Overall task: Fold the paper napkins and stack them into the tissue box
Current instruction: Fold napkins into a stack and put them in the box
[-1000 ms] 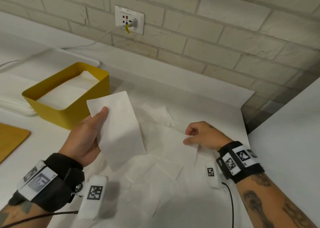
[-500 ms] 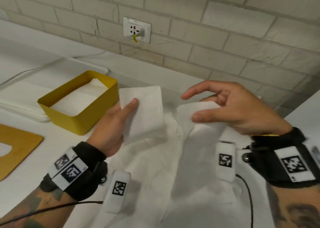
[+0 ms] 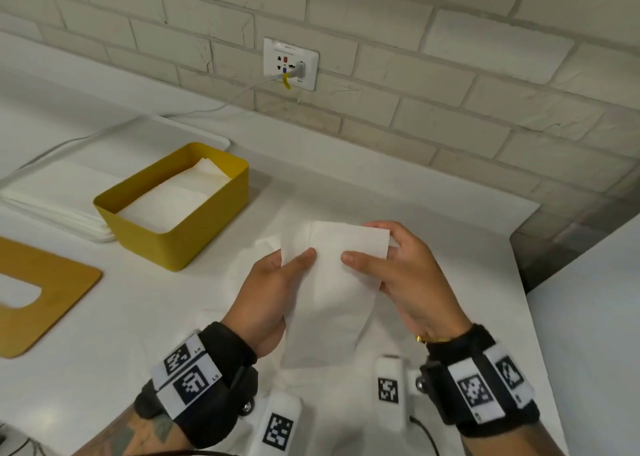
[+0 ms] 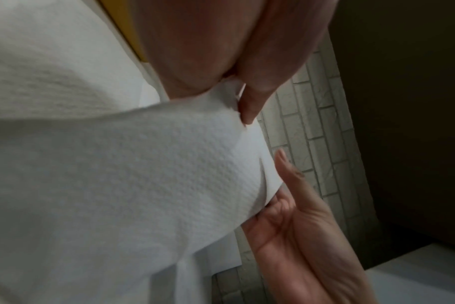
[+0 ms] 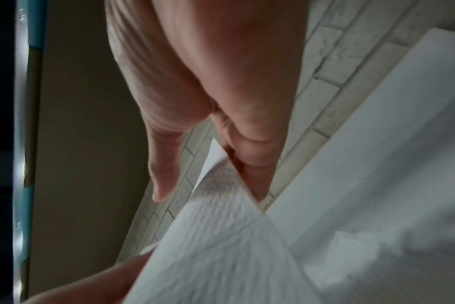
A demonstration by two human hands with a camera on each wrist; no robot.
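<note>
Both hands hold white paper napkins [image 3: 329,282] together above the table. My left hand [image 3: 277,282] pinches the left edge, thumb on top, fingers behind. My right hand [image 3: 391,268] grips the right edge, thumb on the front and fingers behind. The paper hangs down toward my wrists. In the left wrist view the textured napkin [image 4: 143,185] fills the frame, with the right hand [image 4: 299,226] beyond it. The yellow tissue box [image 3: 180,237] stands to the left, with folded napkins [image 3: 173,202] stacked inside. More loose napkins [image 3: 249,258] lie on the table under the hands.
A wooden lid with a slot [image 3: 38,299] lies at the far left. A white tray [image 3: 52,192] sits behind the box. A brick wall with a socket [image 3: 290,64] and a plugged-in cable runs along the back. The table's edge drops off at the right [image 3: 526,282].
The right hand lifted a napkin off the table and brought it to the left hand's folded napkin. Both hands now hold the paper together in front of me.
</note>
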